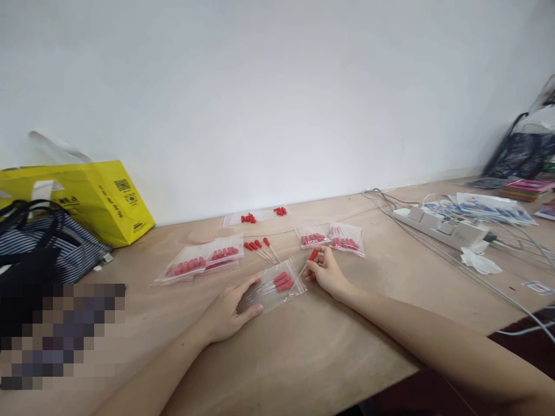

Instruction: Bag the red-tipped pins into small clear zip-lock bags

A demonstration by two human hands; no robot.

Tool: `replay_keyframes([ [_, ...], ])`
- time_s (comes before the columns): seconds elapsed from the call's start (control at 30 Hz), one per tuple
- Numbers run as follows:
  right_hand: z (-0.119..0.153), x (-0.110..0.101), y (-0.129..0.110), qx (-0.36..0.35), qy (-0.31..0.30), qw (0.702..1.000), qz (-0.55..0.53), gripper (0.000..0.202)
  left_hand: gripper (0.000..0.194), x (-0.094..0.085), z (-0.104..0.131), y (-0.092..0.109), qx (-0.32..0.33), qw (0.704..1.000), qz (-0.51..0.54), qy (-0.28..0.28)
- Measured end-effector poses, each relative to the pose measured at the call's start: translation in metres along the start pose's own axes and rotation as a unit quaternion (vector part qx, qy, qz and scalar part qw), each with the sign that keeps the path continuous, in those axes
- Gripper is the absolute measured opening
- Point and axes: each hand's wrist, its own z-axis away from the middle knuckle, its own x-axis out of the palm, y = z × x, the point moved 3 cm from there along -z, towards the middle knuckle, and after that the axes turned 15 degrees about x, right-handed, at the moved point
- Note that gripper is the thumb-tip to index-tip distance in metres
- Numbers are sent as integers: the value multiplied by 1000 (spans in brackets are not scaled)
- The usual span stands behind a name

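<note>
My left hand [232, 309] rests on the left end of a clear zip bag [264, 297], thumb and fingers apart. Inside the bag lie several red-tipped droppers [284, 281]. Just right of the bag, my right hand [323, 271] pinches one red-tipped dropper [313, 255], its thin stem slanting down to the bag's right edge. Behind the bag, several loose droppers [258, 244] lie fanned out on the table. Filled bags sit to the left [186, 266] and at the back right [347, 238].
At the wall lies another bag [234, 219] with red tips. A yellow bag [104, 202] and a striped bag [78, 242] stand at the left. A power strip [442, 231], cables and a crumpled tissue [480, 262] occupy the right. The wooden table's [338, 370] front edge is near my right forearm.
</note>
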Motion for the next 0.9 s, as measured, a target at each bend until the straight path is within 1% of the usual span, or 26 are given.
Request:
replay_keyframes([
  [0.07, 3, 2, 2, -8, -8, 1000, -11, 35, 51, 0, 0, 0, -2, 1000, -1, -1],
  [0.13, 4, 1, 3, -20, -4, 1000, -20, 36, 51, 0, 0, 1, -5, 1000, -3, -3],
  [0.33, -4, -21, -3, -45, 81, 996, -7, 34, 50, -1, 1, 2, -8, 1000, -8, -1],
  [0.47, -6, -29, -5, -50, 105, 993, -9, 33, 50, -1, 1, 1, -5, 1000, -9, 2],
  [0.77, 0, -23, -4, -17, 94, 995, -36, 34, 51, 1, 1, 0, -6, 1000, 3, 1],
  [0.9, 7, -15, -1, -6, 56, 998, -38, 34, 51, 3, 2, -3, -5, 1000, 3, 8],
])
